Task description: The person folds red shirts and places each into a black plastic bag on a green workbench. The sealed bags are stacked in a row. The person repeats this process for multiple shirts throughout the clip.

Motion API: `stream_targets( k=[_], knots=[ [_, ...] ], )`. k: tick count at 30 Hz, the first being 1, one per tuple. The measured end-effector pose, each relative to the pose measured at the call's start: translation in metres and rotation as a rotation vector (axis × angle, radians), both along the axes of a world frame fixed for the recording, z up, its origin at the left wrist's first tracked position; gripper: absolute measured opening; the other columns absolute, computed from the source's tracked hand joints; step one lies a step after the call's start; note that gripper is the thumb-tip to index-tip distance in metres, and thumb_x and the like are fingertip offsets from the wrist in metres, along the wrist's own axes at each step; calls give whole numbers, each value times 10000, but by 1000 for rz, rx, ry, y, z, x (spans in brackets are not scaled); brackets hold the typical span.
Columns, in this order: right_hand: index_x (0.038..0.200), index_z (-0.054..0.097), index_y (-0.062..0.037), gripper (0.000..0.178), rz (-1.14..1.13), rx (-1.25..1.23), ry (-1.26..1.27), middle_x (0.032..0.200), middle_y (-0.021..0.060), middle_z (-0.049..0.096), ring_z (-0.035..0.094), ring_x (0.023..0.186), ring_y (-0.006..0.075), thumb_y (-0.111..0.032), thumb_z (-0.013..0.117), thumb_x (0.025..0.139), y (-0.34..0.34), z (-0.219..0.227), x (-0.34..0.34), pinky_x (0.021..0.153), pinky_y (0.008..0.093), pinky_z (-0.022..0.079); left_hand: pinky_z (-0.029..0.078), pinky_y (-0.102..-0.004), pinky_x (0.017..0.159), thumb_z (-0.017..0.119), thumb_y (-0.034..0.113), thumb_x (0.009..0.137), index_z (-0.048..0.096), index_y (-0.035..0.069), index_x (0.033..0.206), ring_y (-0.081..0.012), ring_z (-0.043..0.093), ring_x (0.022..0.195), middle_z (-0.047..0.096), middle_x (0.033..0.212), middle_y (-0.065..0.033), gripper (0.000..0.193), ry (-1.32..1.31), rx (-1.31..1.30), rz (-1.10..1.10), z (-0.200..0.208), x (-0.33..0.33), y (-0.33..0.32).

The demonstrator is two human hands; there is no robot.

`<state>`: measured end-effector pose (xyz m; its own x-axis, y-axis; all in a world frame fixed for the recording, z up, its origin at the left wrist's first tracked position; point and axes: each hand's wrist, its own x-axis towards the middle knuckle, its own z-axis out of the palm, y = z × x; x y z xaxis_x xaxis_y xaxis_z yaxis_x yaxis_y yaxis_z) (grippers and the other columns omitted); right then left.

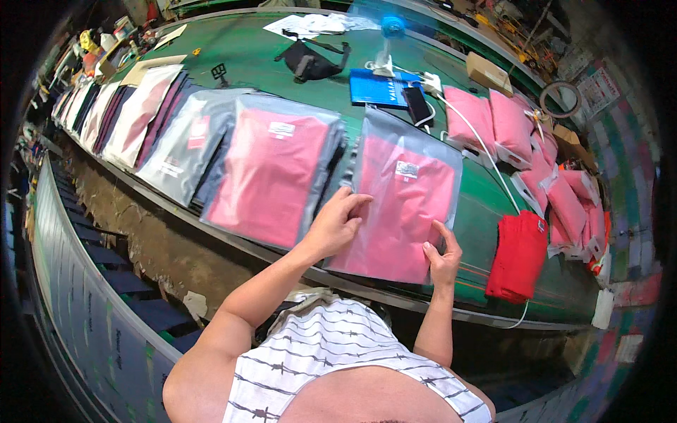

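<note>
A clear plastic garment bag (pixel 416 201) with a folded pink shirt inside lies on the green table in front of me. A small white label shows near the top of the shirt. My left hand (pixel 338 224) is at the bag's left edge, its fingers curled onto the plastic. At the lower right edge, my right hand (pixel 444 257) has its thumb on top and fingers along the side, holding the bag. Just left of it, a stack of similar bagged pink shirts (pixel 268 176) overlaps further bagged garments (pixel 185 144).
Folded red cloth (pixel 518 257) lies to the right, beside rolled pink bundles (pixel 486 123). Behind the bag are a blue box (pixel 377 89), a phone (pixel 417 107), a small blue fan (pixel 393 28) with a white cable, and a black waist bag (pixel 310 62). A tape roll (pixel 560 99) stands far right.
</note>
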<state>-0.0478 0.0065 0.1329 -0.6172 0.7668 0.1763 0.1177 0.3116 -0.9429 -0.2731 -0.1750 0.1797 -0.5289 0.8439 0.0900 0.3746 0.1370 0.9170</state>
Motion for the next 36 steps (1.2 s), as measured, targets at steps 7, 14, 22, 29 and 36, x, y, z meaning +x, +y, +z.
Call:
stream_targets(
  k=[7, 14, 22, 29, 36],
  knots=[
    [1315, 644, -12, 528, 99, 60, 120, 1273, 116, 671, 602, 1205, 204, 12, 735, 795, -90, 34, -122, 1069, 329, 425, 487, -277, 922, 606, -129, 828, 642, 6, 1201, -151, 616, 1018, 602, 1112, -58, 399, -8, 165, 187, 28, -117, -107],
    [1444, 523, -27, 638, 274, -53, 53, 1412, 122, 581, 524, 1323, 212, -20, 729, 841, -147, 11, -213, 1142, 341, 364, 417, -378, 1093, 689, -11, 835, 648, 3, 1222, -356, 547, 1276, 564, 1360, -207, 390, 469, -65, 465, 30, -181, -156],
    [1478, 476, -54, 628, 244, -101, -21, 1451, 126, 540, 508, 1344, 231, -18, 688, 888, -144, 0, -218, 1156, 344, 350, 433, -413, 1070, 722, 35, 828, 670, 36, 1160, -351, 544, 1270, 586, 1341, -170, 336, 344, 44, 154, 21, -157, -139],
    [1435, 491, -90, 491, -41, -259, 66, 1290, 138, 595, 696, 857, 162, -112, 651, 972, -107, -41, -150, 622, 294, 537, 517, -401, 930, 714, 16, 855, 659, 6, 1116, -349, 648, 1061, 639, 1182, -169, 266, 211, 203, -135, 24, -94, -111],
    [1149, 676, -20, 413, -496, 366, -878, 1099, 197, 701, 661, 1040, 382, -253, 789, 828, -35, -93, -32, 928, 470, 515, 511, -463, 872, 661, 42, 878, 611, -12, 1122, -399, 616, 1006, 611, 1061, -194, 254, 187, 149, -551, 12, -9, -61]
  ],
)
